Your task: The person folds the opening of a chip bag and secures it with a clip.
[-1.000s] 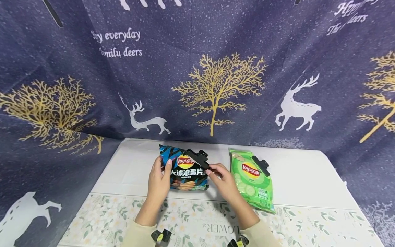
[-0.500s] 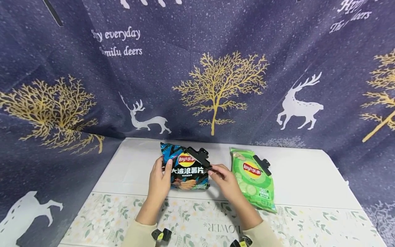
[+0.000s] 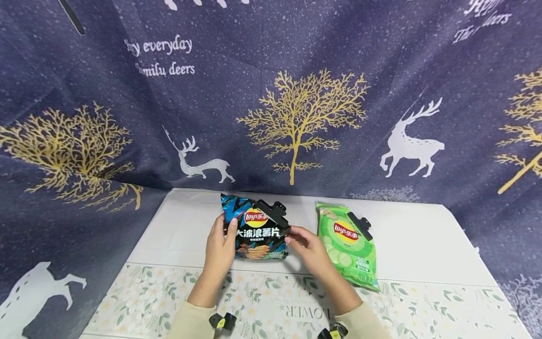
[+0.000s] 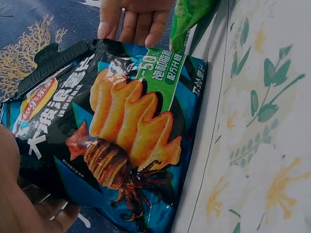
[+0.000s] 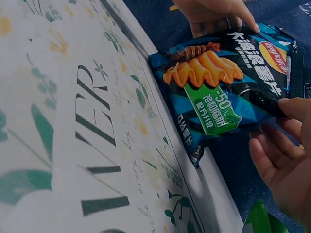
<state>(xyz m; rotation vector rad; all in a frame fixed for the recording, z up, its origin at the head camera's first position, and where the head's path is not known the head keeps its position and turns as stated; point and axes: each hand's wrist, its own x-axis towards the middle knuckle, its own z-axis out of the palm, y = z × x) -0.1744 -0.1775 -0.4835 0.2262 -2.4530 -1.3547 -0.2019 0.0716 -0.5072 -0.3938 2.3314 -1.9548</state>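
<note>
Floral cloth covers our table [image 3: 423, 301] nearest us; beyond it our left hand [image 3: 220, 249] grips the blue chip bag [image 3: 258, 235] to steady it, while our right hand [image 3: 309, 249] pinches its black clip [image 3: 273, 215]. Farther right lies the green bag [image 3: 349, 245].

The blue chip bag [image 3: 257, 230] carries the Lay's logo, Chinese characters and "-50%"; the green chip bag [image 3: 349, 245] shows Lay's and seemingly "50"; the curtain [image 3: 161, 56] reads "everyday" and "deers"; the floral tablecloth [image 5: 92, 160] reads "WER".
</note>
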